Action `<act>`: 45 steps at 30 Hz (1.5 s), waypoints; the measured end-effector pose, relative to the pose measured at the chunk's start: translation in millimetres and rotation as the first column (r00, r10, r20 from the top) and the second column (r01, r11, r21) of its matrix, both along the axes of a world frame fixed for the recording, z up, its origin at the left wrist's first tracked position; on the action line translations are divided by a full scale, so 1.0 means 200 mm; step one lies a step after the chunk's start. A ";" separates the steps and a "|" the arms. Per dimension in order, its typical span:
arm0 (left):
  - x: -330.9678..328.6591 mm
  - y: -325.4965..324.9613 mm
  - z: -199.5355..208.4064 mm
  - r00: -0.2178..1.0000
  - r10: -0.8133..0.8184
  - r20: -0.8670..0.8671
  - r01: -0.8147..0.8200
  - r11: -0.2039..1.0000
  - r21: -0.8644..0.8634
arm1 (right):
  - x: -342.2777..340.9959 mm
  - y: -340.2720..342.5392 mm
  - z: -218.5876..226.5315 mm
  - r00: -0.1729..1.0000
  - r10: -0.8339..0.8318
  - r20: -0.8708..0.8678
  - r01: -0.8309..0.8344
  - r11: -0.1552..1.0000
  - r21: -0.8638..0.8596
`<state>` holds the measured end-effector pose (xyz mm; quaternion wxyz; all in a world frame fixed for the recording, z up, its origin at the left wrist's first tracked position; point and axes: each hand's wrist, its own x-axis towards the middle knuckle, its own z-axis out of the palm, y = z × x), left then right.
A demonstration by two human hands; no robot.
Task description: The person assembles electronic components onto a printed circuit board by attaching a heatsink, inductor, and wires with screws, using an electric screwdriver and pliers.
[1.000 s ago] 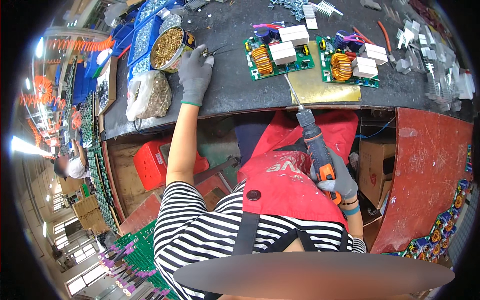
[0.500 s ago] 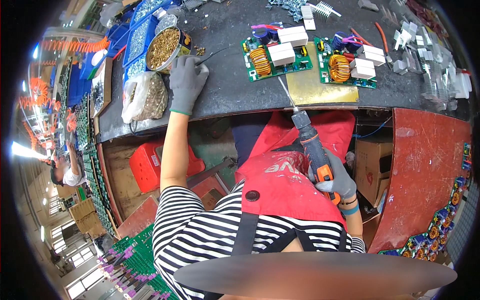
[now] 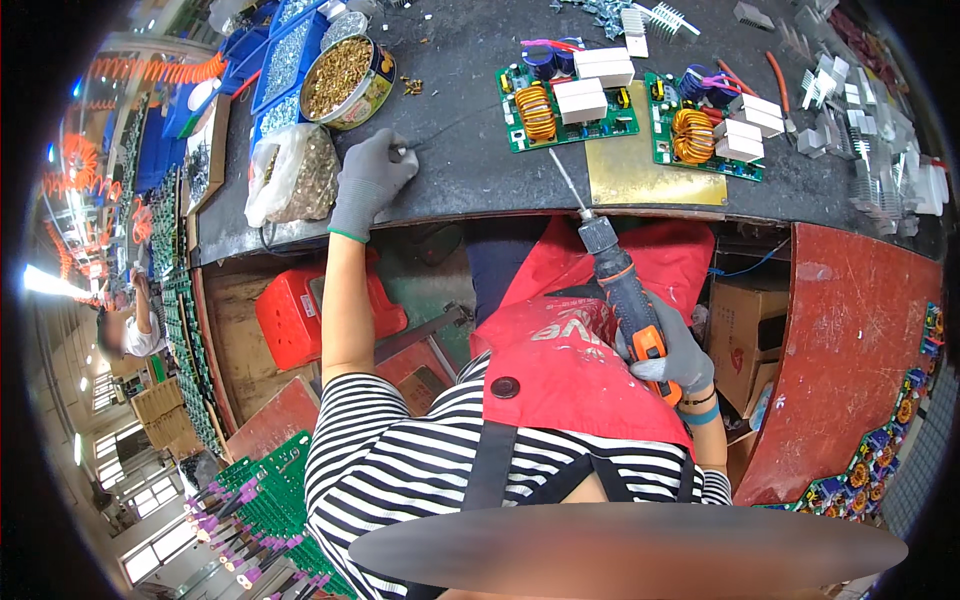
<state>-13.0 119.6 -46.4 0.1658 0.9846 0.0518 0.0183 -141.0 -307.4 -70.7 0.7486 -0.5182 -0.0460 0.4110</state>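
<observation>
Grey-gloved left hand (image 3: pixel 374 180), farther from tub (image 3: pixel 371 98)

Ur L hand (image 3: pixel 374 178) has an open lane to its R: free tabletop (image 3: pixel 455 172) runs to the L circuit board (image 3: pixel 568 138). Fwd, the round tub (image 3: pixel 374 96) & loose brass-coloured bits (image 3: pixel 412 86) obstruct; plastic bag (image 3: pixel 305 185) sits just beside, L. Pwr screwdriver (image 3: pixel 628 288) bit sticks over the near edge, nr L board. R circuit board (image 3: pixel 720 169) & heat sinks (image 3: pixel 872 160) crowd ur R.
</observation>
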 end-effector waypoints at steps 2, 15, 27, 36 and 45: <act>0.00 -0.03 0.05 0.997 -0.015 -0.080 0.023 0.994 0.103 | -0.01 0.00 0.00 1.000 -0.001 0.002 0.002 1.000 -0.001; -0.06 0.10 0.02 0.987 -0.104 -0.121 0.062 0.948 -0.312 | 0.01 0.00 0.00 0.997 0.072 0.006 -0.071 0.997 -0.023; -0.18 -0.37 0.07 0.974 -0.214 -0.070 0.043 0.484 -0.874 | 0.05 -0.04 0.02 0.974 0.224 0.020 -0.224 0.974 0.022; -0.14 -0.49 0.00 0.947 -0.312 -0.082 -0.054 0.097 -0.994 | 0.02 -0.13 0.01 0.973 0.229 -0.012 -0.228 0.972 0.054; -0.10 -0.49 0.02 0.893 -0.450 -0.024 -0.009 0.036 -0.999 | 0.01 -0.16 -0.01 0.972 0.231 -0.040 -0.226 0.970 0.091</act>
